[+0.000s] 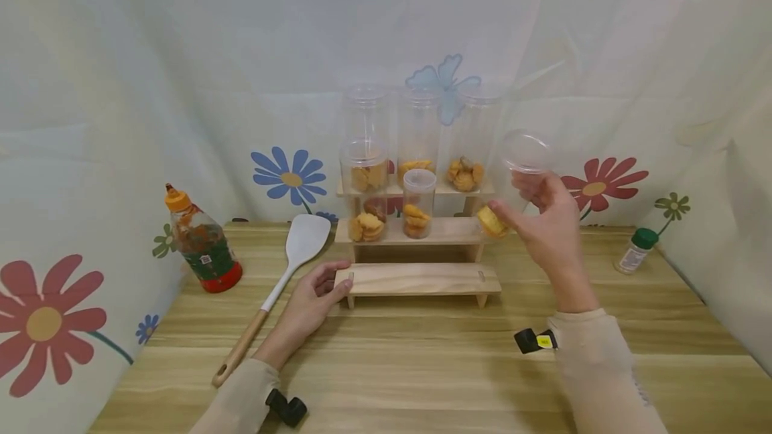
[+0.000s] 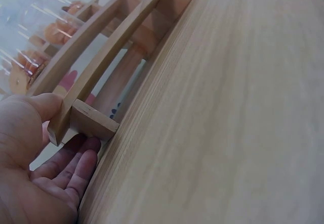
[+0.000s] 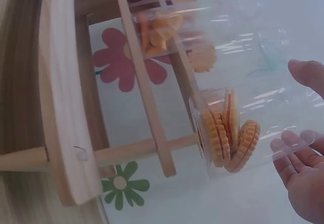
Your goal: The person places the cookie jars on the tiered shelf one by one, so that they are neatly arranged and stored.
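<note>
A clear lidded jar (image 1: 527, 153) with sandwich cookies (image 3: 228, 135) at its bottom is in my right hand (image 1: 551, 226), thumb on one side and fingers on the other. It leans, its base near the right end of the middle step; whether they touch I cannot tell. My left hand (image 1: 310, 297) holds the left end of a three-step wooden rack (image 1: 416, 280), thumb on the lowest board and fingers by its leg (image 2: 93, 120). On the middle step are a clear jar (image 1: 364, 186) and a smaller jar (image 1: 419, 203), both with cookies. Three tall jars, including one at right (image 1: 479, 126), occupy the top step.
A white spatula (image 1: 307, 240) with a wooden handle lies left of the rack, close to my left forearm. Farther left stands a sauce bottle (image 1: 205, 246) with an orange cap. At right is a small green-capped shaker (image 1: 636, 251). A flowered curtain (image 1: 241, 52) hangs behind the table.
</note>
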Action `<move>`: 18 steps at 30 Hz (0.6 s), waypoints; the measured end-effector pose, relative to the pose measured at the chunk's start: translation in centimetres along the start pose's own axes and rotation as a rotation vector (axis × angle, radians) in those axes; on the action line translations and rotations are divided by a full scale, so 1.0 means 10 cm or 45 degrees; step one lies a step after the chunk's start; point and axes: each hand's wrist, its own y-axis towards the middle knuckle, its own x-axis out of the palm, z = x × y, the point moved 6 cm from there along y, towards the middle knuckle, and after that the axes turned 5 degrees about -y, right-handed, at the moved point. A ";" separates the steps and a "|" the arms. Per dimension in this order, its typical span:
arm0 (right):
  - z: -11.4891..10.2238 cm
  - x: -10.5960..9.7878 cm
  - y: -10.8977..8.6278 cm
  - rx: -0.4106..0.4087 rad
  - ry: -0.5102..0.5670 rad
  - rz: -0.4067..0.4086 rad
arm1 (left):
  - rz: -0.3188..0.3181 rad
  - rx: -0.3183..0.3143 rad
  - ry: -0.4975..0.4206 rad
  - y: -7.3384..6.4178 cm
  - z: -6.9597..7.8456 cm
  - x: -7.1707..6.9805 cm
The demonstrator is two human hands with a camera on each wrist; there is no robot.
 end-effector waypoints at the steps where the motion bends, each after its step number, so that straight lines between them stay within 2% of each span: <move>1: 0.00 0.04 0.00 -0.010 0.007 -0.008 | 0.002 -0.002 0.001 0.00 0.00 0.00; 9: 0.05 0.30 0.01 -0.016 0.053 -0.060 | 0.003 -0.030 -0.004 -0.01 -0.03 0.01; 18: 0.08 0.48 0.06 0.016 0.054 -0.080 | 0.012 -0.003 -0.005 0.01 -0.02 -0.01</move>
